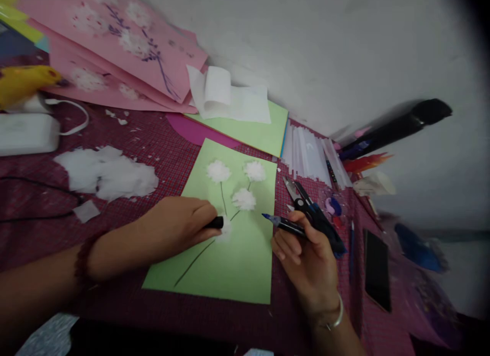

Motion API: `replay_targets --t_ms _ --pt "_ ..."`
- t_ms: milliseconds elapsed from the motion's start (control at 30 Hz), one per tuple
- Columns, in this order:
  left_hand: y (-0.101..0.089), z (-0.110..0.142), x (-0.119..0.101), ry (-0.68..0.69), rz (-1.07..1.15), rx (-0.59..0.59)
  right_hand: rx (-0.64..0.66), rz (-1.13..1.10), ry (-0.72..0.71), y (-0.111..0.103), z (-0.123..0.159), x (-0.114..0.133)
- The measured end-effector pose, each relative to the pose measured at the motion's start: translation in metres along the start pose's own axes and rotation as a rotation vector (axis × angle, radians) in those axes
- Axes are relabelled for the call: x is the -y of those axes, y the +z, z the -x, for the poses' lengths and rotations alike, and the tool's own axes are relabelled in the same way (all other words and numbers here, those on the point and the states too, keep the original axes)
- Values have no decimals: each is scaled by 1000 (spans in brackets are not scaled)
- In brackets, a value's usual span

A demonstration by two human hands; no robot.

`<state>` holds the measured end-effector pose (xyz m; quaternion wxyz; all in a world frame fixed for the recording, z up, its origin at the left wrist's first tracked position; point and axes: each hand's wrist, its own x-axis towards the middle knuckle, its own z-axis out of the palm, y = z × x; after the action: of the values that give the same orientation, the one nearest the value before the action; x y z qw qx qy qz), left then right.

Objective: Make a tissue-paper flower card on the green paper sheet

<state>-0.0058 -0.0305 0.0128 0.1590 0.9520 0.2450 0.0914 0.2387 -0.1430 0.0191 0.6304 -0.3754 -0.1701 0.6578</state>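
A light green card (237, 254) lies on the red checked cloth, bearing white fluffy tufts (244, 198) and thin dark stems. My left hand (179, 226) rests on the card's left part, fingers closed round a black pen cap (217, 222) that touches a tuft. My right hand (306, 254) hovers at the card's right edge, closed on an uncapped marker (281, 222) whose blue tip points left toward the tufts.
Scissors (306, 205) lie just right of the card. White paper strips (310, 154), more markers and a dark phone (377, 269) sit further right. A tissue pile (111, 172) lies left. Pink cards (126, 45) and folded tissue (225, 96) are behind.
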Motion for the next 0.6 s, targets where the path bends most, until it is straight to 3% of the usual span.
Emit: replay_targets --t_ms 200,600 --pt "3 -4 -9 31 1 18 147 214 -61 14 16 -12" --pt "11 -2 -21 170 -65 9 212 333 28 10 10 -28"
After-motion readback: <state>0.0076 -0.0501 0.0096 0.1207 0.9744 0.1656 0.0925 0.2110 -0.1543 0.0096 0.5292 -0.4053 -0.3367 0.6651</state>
